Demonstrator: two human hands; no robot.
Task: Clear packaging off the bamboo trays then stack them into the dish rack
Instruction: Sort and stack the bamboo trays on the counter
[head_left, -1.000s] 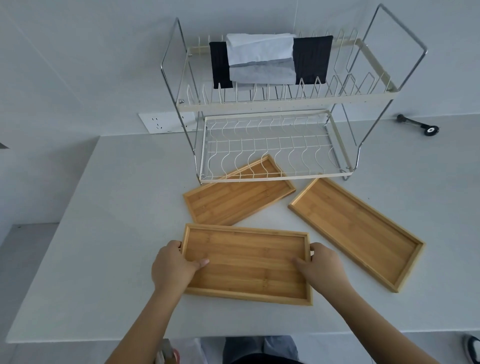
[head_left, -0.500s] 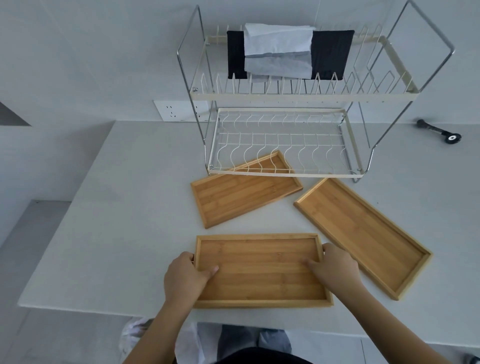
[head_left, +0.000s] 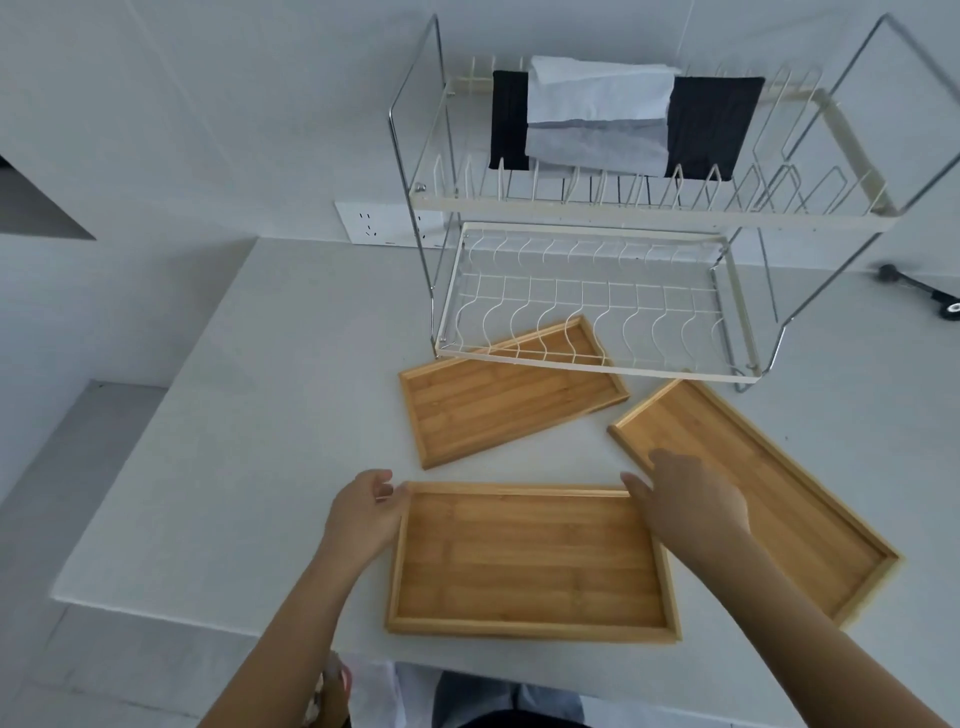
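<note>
Three flat rectangular bamboo trays lie on a smooth white tabletop (head_left: 249, 415) before a two-tier wire dish rack (head_left: 597, 332). The nearest tray (head_left: 530, 561) sits between two loosely open hands: left hand (head_left: 363, 514) touching its far left corner, right hand (head_left: 691, 499) over its far right corner, neither grip closed.

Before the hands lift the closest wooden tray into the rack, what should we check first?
1. Packaging off the nearest rectangular bamboo tray: ok, bare wood.
2. Left hand on its left edge: ok, touching the far corner.
3. Right hand on its right edge: not ok, fingers lie at the far corner, no grip.
4. Lower tier of the white wire dish rack: ok, slots free.
5. Upper tier: not ok, black and white folded cloths hang there.
6. Angled bamboo tray partly under the rack: cannot tell if it blocks.
</note>
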